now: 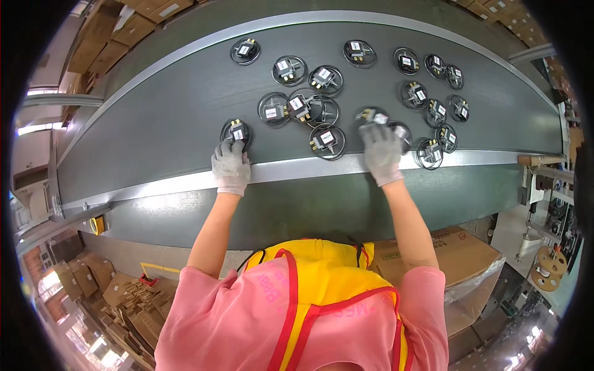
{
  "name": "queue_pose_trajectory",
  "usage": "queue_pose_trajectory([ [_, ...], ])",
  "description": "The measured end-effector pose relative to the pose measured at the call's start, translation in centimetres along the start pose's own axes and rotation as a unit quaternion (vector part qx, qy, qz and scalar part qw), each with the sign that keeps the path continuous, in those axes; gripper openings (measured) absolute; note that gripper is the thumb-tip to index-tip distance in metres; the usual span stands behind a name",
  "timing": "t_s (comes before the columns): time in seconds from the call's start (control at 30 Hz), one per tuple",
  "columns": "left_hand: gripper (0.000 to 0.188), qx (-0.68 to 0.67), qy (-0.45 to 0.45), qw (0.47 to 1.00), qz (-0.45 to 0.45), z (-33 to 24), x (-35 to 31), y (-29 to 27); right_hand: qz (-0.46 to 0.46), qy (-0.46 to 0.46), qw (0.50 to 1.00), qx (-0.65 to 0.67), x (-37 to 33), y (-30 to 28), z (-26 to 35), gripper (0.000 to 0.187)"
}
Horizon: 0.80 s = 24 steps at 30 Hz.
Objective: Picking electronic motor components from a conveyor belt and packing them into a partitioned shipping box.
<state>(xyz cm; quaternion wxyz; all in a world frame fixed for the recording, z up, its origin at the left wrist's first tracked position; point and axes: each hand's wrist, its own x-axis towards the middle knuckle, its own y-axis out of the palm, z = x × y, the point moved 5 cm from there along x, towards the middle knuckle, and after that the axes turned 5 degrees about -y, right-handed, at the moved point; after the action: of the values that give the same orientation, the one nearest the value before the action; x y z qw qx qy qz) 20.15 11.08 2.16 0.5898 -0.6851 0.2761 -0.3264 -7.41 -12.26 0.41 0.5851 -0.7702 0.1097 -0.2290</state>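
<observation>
The left hand lies over the near edge of a coiled part, so that edge is hidden. The right hand closes around another coiled part; its fingers cover most of it and a motion blur smears the rest. The far parts on the belt are too small to make out their labels. The cardboard boxes at the far left are cut off by the dark rim, and the clutter at the near right blurs away
</observation>
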Motion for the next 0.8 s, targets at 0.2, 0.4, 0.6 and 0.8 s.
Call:
queue_pose_trajectory([
  [0.2, 0.046, -0.132, 0.081, 0.985, -0.07, -6.2, 0.3, -2.2, 0.032, 0.21, 0.977, -0.006, 3.3, -2.6, -3.8, 0.034],
  [0.4, 0.041, -0.183, 0.229, 0.948, -0.128, -14.5, 6.4, -1.2, 0.014, 0.243, 0.897, 0.368, 9.2, 0.5, 3.2, 0.033],
  [0.6, 0.029, -0.166, 0.3, 0.918, -0.198, -11.3, 5.7, -3.8, 0.023, 0.369, 0.667, 0.647, 8.1, 2.5, 1.3, 0.019],
  [0.8, 0.036, -0.221, 0.258, 0.925, -0.172, -10.2, 1.5, -0.6, -0.062, 0.203, 0.862, 0.459, 7.7, -2.2, 2.7, 0.018],
])
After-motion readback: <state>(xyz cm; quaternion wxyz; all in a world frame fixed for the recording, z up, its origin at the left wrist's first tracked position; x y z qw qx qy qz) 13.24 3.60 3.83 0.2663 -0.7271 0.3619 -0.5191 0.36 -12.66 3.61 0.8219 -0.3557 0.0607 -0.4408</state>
